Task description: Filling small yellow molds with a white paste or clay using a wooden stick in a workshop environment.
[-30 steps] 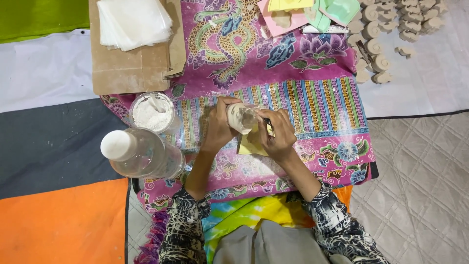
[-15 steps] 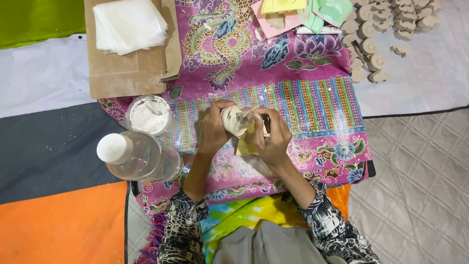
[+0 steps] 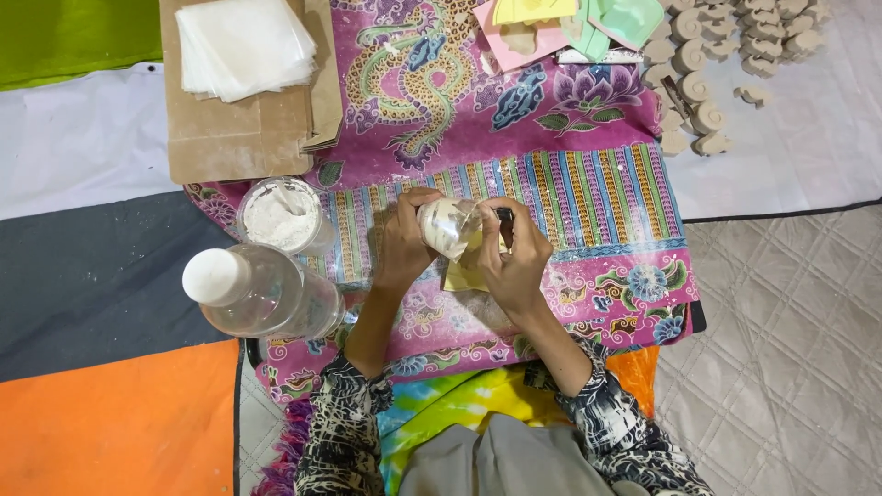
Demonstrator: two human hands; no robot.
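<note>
My left hand and my right hand are closed together around a small pale lump wrapped in clear film, held just above a patterned pink cloth. Under the hands lies a yellow piece, mostly hidden by my fingers. A thin dark object shows at the fingertips of my right hand. Whether the lump touches the cloth cannot be seen.
A round clear tub of white powder and a large clear plastic bottle with a white cap stand left of my hands. A stack of white sheets rests on brown paper bags. Coloured moulds and several beige cast pieces lie far right.
The hands have turned the wrapped lump a little and stay at the same spot on the cloth. Nothing else has moved.
</note>
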